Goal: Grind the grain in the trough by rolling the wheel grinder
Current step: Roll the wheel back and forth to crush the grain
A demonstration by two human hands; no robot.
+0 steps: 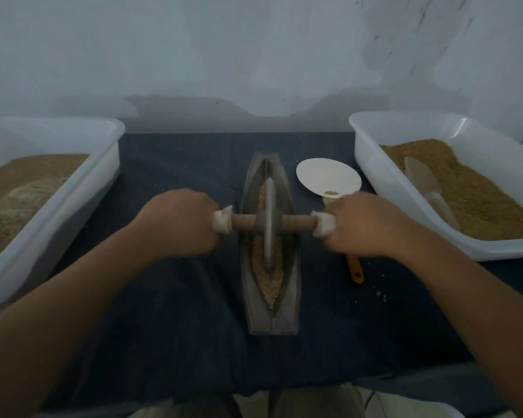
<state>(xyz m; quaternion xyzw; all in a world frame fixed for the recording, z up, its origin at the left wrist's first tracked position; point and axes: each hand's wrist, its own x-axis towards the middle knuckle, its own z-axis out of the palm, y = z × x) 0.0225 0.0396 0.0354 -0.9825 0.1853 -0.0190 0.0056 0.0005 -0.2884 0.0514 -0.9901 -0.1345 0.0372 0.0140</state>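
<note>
Left hand (178, 221) and right hand (366, 224) grip the wheel grinder (268, 221) handle ends.

two white tubs (82, 188) (366, 146), paper plate (326, 176), scoop (423, 179)

I see the trough (287, 303), a long, dark grey, boat-shaped thing, lying lengthways away from me on the counter (178, 327). Tan, crushed-looking grain (269, 285) lies along its centre groove, mostly at the near end. The wheel grinder (268, 221) stands upright on edge in that groove, its wooden axle level across the trough, with white wrapping at both ends.
</note>
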